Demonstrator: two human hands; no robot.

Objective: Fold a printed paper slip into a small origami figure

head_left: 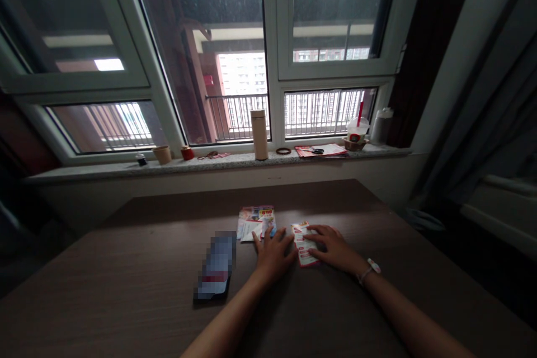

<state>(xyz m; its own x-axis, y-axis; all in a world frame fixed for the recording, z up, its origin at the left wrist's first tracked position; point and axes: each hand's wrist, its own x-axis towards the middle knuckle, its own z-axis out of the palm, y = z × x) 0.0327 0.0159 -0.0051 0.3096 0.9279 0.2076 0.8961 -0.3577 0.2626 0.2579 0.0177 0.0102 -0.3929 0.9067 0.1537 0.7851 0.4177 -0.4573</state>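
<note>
Judging by printed leaflet [300, 244]: probably light, thin, easily creased, apt to slide; best lifted by long edge. Lies flat on wooden table [138, 274], at 9 o'clock from right hand [334, 247], partly beneath fingertips; 3 o'clock from left hand [274, 251], just beside. Fingers of both spread, gripping nothing.

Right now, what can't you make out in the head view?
All in the head view:
Phone-like object: details masked by pixelation.
Card: partly covered by the right hand; fine print too small.
Left hand: anything beneath its palm, hidden by the hand itself.
Forearms: cut off by the bottom edge.
</note>
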